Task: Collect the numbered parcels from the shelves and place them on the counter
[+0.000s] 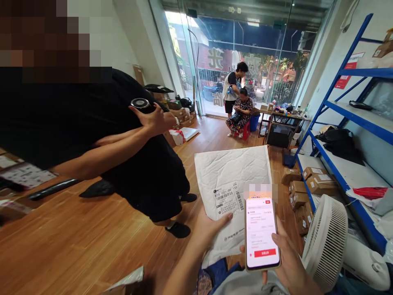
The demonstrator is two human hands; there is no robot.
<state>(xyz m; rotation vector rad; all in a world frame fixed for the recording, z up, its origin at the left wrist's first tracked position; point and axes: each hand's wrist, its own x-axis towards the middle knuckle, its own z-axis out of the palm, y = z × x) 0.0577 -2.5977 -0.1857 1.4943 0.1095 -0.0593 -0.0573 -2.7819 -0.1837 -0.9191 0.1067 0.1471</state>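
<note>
My left hand [211, 227] grips a white padded mailer [236, 166] by its lower left edge, with the thumb lying over the front. A printed shipping label [225, 200] with barcodes sits on the mailer's face. In my right hand [287, 248] is a smartphone [262, 229], held upright with the thumb at its right edge. Its lit screen shows a white page with a red button near the bottom. The phone is in front of the mailer and hides its lower right part.
A person in black [138, 164] stands close on the left, holding a round dark object [141, 105]. A white fan [327, 241] and blue shelves [356, 114] with boxes [322, 182] stand at the right. Two people [241, 102] are by the glass front near a cluttered table [281, 116].
</note>
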